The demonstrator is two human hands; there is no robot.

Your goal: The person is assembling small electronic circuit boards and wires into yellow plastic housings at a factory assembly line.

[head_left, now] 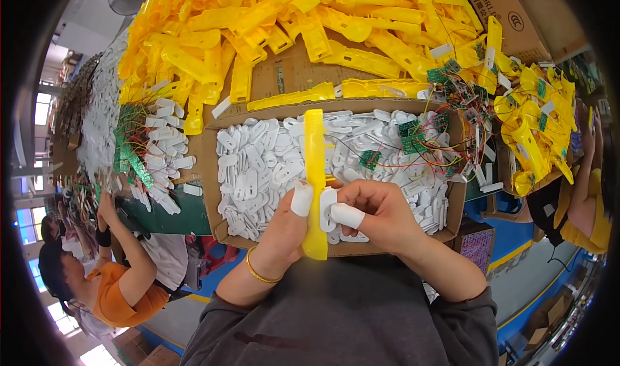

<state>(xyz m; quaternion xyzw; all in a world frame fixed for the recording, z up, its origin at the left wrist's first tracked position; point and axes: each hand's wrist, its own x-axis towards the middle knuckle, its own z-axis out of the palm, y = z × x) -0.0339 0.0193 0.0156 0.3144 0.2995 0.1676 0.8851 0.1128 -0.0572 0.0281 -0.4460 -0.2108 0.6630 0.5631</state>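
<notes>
Upright in front of me, a long yellow plastic shell (314,150) is gripped near its lower end by my left hand (284,223), whose thumb has a white wrap. My right hand (385,219), its thumb also wrapped in white, pinches a small white oval plastic piece (327,208) against the shell's right edge. Both hands are over the near side of an open cardboard box (212,201) full of similar white pieces (255,166). Green circuit boards (412,141) with thin wires lie on top of those pieces at the right.
A large heap of yellow shells (213,37) covers the far side. Wired circuit boards (132,150) and white blocks (169,137) lie to the left, with tangled wires (462,117) to the right. Another person in orange (126,288) works at the left; a yellow-clothed person (584,221) is at the right.
</notes>
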